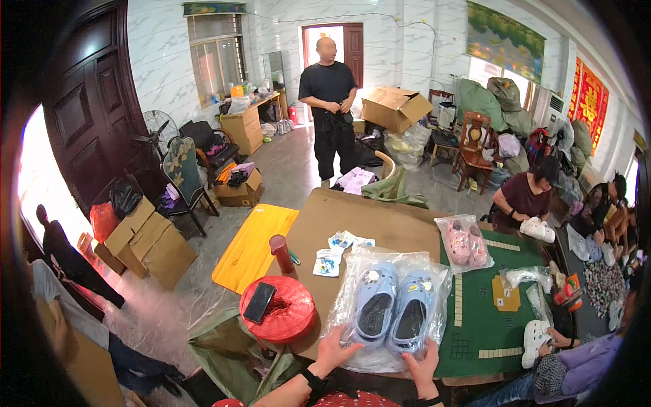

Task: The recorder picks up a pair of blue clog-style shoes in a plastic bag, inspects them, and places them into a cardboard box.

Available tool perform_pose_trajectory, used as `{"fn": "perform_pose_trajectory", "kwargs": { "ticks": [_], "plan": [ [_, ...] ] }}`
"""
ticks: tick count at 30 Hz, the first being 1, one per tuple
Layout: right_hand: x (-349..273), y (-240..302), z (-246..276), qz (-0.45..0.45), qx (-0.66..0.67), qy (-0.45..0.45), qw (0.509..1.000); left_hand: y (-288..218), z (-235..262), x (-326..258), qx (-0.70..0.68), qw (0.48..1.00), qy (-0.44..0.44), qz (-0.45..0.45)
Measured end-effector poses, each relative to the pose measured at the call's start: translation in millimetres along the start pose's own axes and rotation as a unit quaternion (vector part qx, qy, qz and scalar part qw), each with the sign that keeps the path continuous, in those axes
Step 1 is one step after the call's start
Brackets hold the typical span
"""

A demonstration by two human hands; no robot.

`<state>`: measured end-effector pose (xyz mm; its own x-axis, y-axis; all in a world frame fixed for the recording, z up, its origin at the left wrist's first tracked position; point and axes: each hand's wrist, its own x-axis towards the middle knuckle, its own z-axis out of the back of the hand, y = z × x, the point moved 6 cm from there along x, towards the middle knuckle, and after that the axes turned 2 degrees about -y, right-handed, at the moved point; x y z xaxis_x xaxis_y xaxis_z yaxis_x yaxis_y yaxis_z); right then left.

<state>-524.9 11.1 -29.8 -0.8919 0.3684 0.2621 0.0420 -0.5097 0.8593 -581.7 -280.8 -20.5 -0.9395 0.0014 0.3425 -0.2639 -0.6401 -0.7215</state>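
Observation:
A pair of light blue clogs (377, 298) with charms on their toes lies inside a clear plastic bag (434, 298) at the near edge of the table. My left hand (333, 351) grips the bag's lower left corner, its thumb stretched over the plastic. At the lower right corner my right hand (423, 366) has hold of the same bag, next to the heel of one clog. Fingers of both hands are partly hidden under the bag. Just left of it, a phone (260, 302) rests on a red roll of plastic twine (298, 319).
Beyond the bag are small printed packets (327, 262) and a reddish cup (280, 254). Bagged pink clogs (466, 244) lie on the green mat (468, 339) to the right. Co-workers handle white clogs (536, 342) along the right side. A person in black (328, 95) stands beyond the table.

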Motion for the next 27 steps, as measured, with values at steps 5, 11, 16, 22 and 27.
{"fn": "perform_pose_trajectory", "kwargs": {
  "ticks": [5,11,16,22,27],
  "plan": [
    [-0.2,-2.5,0.4,0.015,0.003,-0.016,1.000,0.1,-1.4,0.4,0.003,1.000,0.006,0.008],
    [-1.2,-0.5,1.5,0.039,-0.004,-0.016,0.999,-2.2,-0.5,-0.5,0.007,1.000,-0.007,-0.005],
    [-2.6,5.8,3.4,0.014,-0.007,-0.019,1.000,-4.7,2.8,-0.6,0.003,1.000,-0.013,-0.012],
    [-3.3,7.1,4.7,0.068,-0.026,-0.039,0.997,-0.9,-1.2,-3.0,0.006,1.000,-0.013,-0.014],
    [0.8,19.8,6.4,0.046,-0.026,-0.023,0.998,4.1,-4.0,-1.6,0.010,1.000,-0.006,-0.004]
  ]
}}
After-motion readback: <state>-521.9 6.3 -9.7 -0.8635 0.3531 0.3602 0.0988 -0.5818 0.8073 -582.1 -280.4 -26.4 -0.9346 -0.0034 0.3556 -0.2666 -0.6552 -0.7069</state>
